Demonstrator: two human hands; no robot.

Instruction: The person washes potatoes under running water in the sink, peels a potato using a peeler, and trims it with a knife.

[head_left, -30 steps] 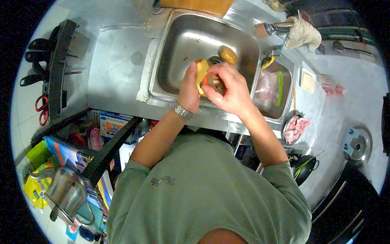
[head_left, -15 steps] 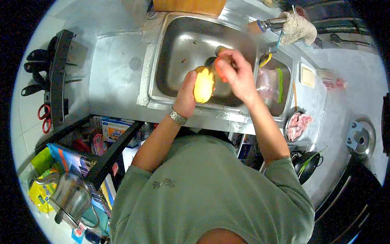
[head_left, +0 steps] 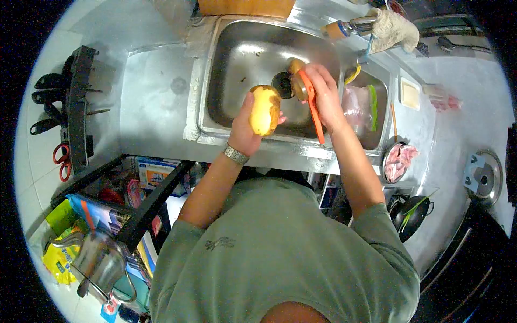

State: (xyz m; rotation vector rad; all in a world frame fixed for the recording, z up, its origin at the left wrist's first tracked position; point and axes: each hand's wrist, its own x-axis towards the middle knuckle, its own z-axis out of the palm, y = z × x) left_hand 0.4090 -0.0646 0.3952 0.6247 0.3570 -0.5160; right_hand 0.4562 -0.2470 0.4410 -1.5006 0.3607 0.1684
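Over the sink, my left hand (head_left: 245, 125) is closed around a potato (head_left: 264, 112). Much of it is peeled to pale yellow, with brown skin left at the top and along the right side. My right hand (head_left: 325, 94) grips an orange-handled peeler (head_left: 313, 107), held to the right of the potato and apart from it. Just beyond that hand, another brown potato (head_left: 295, 65) lies in the sink, partly hidden by the fingers. Between the hands, the dark drain (head_left: 282, 85) shows in the basin.
The steel sink (head_left: 215, 81) has a smaller basin at right holding a clear bag with a green edge (head_left: 372, 107). Raw meat (head_left: 400, 161) sits in a bowl beside it. A knife rack (head_left: 79, 107) hangs at left, and a cloth (head_left: 396, 32) covers the faucet area.
My right hand has moved slightly right, away from the potato, and the peeler now points downward in clear view. The potato in my left hand has shifted slightly left and turned, showing more brown skin.
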